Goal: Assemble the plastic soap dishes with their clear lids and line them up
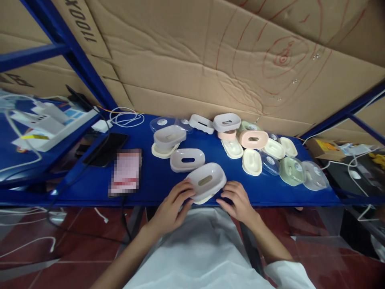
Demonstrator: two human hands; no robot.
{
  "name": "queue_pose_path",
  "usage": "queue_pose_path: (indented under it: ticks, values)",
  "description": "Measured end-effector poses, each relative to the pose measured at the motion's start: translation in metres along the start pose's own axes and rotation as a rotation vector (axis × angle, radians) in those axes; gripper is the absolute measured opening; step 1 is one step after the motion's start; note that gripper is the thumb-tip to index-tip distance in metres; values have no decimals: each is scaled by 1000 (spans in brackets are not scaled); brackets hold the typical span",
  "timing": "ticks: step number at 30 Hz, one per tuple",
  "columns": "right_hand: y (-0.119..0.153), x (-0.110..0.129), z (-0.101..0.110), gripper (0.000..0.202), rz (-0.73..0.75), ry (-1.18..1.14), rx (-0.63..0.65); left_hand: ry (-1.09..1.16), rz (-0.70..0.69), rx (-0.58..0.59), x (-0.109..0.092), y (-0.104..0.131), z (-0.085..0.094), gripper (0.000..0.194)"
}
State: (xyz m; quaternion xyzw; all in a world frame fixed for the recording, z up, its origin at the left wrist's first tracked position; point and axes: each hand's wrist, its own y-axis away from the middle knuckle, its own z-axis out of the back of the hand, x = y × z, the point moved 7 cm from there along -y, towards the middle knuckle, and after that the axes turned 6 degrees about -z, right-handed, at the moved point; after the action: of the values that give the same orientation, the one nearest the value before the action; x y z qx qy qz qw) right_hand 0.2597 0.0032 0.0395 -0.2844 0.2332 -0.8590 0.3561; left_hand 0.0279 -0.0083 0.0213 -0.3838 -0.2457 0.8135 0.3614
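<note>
The largest thing is the wall of brown cardboard (168,60), creased and marked with red curved lines, filling the top of the frame. Below it lies the blue counter (153,186), smooth and slightly shiny. At the lower centre, the person's left grip (172,204) is grasping the left end of a pale grey dish (215,173), glossy, oval, with a long slot in its bottom. The right grip (240,202) is curved beside the right end; whether it presses the dish cannot be told. So the dish lies between both grips, over a cream piece (206,200) which shows under its near edge. Right of centre are a peach dish (261,139), a rounded green container (289,176) and a clear domed lid (315,176). A thin white cable (128,125) is coiled at upper left.
</note>
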Motion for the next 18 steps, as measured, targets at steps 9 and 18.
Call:
queue_pose_path:
  ticks: [9,18]
  values:
    - [-6,-22,-15,50,-124,74,319,-255,-118,179,-14,-8,-19,37]
    - [-12,-51,0,26,-314,-165,194,-293,-65,164,-22,-14,-37,47]
